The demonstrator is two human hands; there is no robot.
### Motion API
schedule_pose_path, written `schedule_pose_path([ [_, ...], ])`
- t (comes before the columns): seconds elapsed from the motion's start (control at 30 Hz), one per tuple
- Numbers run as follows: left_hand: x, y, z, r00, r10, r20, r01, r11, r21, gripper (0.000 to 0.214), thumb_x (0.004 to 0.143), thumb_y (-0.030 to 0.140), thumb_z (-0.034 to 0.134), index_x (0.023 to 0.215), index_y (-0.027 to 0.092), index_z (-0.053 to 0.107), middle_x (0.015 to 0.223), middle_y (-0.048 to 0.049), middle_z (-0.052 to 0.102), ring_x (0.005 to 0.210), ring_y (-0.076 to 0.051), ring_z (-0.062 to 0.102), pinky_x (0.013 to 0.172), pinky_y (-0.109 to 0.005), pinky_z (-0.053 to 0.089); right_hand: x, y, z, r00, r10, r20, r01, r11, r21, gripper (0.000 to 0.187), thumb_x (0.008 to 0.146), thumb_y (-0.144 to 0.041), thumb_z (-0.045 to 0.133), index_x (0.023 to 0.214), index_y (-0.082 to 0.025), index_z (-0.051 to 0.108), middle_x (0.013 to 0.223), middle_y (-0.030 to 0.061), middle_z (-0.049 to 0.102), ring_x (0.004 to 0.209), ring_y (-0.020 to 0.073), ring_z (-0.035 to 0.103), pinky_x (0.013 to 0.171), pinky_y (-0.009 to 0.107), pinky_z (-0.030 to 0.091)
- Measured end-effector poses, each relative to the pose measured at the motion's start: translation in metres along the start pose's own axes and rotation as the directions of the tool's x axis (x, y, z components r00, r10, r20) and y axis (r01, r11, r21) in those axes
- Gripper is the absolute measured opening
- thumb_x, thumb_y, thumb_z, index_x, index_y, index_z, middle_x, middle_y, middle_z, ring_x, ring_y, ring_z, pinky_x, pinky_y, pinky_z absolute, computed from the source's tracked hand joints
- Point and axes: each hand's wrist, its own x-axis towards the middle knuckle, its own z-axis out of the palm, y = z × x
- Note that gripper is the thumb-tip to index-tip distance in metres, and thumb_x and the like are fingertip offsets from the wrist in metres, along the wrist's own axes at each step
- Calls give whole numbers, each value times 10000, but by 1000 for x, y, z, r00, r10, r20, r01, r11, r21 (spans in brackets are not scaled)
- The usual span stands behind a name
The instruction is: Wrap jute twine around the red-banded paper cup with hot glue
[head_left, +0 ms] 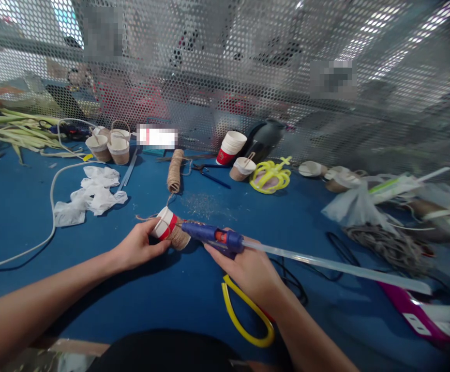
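Holding cup (pixel 168 227) and glue gun (pixel 209 235)

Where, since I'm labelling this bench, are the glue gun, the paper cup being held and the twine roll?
Glue gun (pixel 205 233): head view, on its blue body.
Paper cup (pixel 169 227): head view, on its red band.
Twine roll (pixel 175 172): head view, on the middle of its wound side.

Bright glare thru perf. screen (pixel 217 62) up top, soft shadows on table (pixel 306 217), R edge blurry w/ dark corner

Blue tabletop (pixel 306 212), twine roll (pixel 175 170), yellow crown (pixel 270 178)
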Motion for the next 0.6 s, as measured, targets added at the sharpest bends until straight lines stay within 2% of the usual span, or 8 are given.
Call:
schedule_pose_path([
  [0.1,0,0,-1,1000,19,19,-19,1000,16,182,726,212,535,868,101,561,812,-52,624,700,-144,563,671,-250,464,1,-2,-2,1000,9,7,-9,1000,21,192,760,-300,501,843,-183,628,808,71,672,813,241,623,727,343,481],
  [0.37,-1,-2,-1,999,27,19,-28,999,22,215,725,209,539,916,112,552,867,-62,625,752,-156,572,719,-266,464,-1,-3,-3,999,-35,-6,36,995,96,157,738,-283,537,821,-195,636,804,50,681,784,210,637,696,285,508],
  [0.6,0,-1,-2,998,28,56,-32,997,68,224,721,206,522,912,95,559,859,-74,633,752,-166,573,712,-269,462,2,1,-2,995,96,7,-96,990,106,276,739,-311,541,925,-132,640,877,100,679,854,248,620,807,374,470],
])
